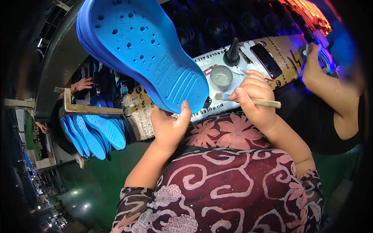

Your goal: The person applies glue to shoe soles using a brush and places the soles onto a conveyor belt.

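A blue shoe sole (143, 50) with raised rims and small holes is held up by its heel end in my left hand (169, 126), the thumb pressed on the near edge. My right hand (256, 97) grips a flat brush (266, 103) by its wooden handle. The bristles point left, close to the sole's heel but apart from it. Just beyond the brush stands a small round cup (221, 77) with cloudy, clear-looking contents. Behind the cup is a black cone-shaped nozzle or bottle (232, 52).
A dark phone (266, 60) and a white glove (252, 58) lie on the cardboard-covered work surface (287, 54). Several blue soles (93, 132) are stacked at the left beside a metal bracket (91, 108). Another person's hand (83, 83) shows behind them; another person's arm (318, 73) is at the right.
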Demonstrator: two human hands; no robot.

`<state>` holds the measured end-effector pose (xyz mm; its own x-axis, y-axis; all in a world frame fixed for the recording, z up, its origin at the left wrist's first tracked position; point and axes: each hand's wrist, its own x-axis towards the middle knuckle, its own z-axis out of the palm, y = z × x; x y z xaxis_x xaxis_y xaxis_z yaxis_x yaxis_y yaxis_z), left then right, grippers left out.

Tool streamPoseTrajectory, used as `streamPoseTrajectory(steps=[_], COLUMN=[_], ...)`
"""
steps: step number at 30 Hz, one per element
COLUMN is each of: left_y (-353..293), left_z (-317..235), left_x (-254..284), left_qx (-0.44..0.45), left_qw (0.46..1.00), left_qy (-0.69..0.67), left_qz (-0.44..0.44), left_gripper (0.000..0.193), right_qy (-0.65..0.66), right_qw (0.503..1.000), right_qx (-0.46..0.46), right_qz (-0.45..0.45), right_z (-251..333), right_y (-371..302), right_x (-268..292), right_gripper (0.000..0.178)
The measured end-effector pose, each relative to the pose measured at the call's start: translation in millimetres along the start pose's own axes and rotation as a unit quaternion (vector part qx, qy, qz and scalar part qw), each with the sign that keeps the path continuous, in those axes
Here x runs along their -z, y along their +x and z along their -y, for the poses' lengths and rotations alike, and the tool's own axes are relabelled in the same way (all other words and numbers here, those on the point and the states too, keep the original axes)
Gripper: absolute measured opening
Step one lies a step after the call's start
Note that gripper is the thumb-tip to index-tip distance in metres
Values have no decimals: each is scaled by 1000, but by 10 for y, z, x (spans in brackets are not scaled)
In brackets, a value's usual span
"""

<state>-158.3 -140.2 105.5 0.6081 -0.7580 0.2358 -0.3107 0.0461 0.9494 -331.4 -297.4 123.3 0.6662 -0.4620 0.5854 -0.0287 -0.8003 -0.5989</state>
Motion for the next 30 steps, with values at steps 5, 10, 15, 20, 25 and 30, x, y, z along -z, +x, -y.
streamPoseTrajectory(steps=[5, 10, 15, 20, 25, 30], left_y=[4, -12, -22, 6, 5, 1], left_z=[59, 44, 43, 59, 106, 108], left_x=[-66, -86, -153, -186, -147, -138], left_qx=[-23, -44, -78, -93, -102, -110], left_qw=[999, 998, 995, 992, 991, 991], left_qy=[3, 20, 8, -25, -3, 13], left_qz=[-38, -45, -57, -77, -83, -71], left_gripper=[37, 34, 28, 26, 26, 27], right_qy=[55, 31, 60, 49, 58, 72], right_qw=[998, 999, 998, 998, 997, 997], right_qx=[36, 32, 25, 43, 21, 6], right_qz=[20, 31, -3, 18, 45, -3], right_z=[34, -26, -7, 10, 0, -17], right_y=[4, -41, -12, -29, -49, -27], right_x=[-92, -80, -66, -124, -45, -87], right_gripper=[18, 18, 19, 16, 19, 19])
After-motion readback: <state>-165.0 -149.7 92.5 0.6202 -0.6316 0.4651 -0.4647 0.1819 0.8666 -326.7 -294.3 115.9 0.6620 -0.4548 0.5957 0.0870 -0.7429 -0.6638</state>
